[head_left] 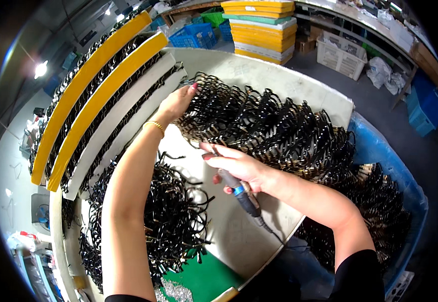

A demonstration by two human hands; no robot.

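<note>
In my right hand (239, 168) is a corded, pen-shaped power tool (239, 194), dark with a blue ring, its cable trailing down to the right. Its tip is hidden by my fingers, close to the lower left edge of a long row of glossy black curved pieces (274, 123) with gold-coloured parts. My left hand (179, 103), with a gold bracelet at the wrist, is at the left end of that row. Its fingers are pressed together there; what they pinch is too small to make out. More black curved pieces (171, 216) lie loosely heaped between my forearms.
Yellow and white padded strips (111, 83) with black pieces between them stack up at the left. A blue bin (380, 143) holding more pieces stands at the right. Silvery bits (173, 291) lie on a green surface (204, 274). Beyond are stacked yellow boards (261, 38) and a white crate (340, 54).
</note>
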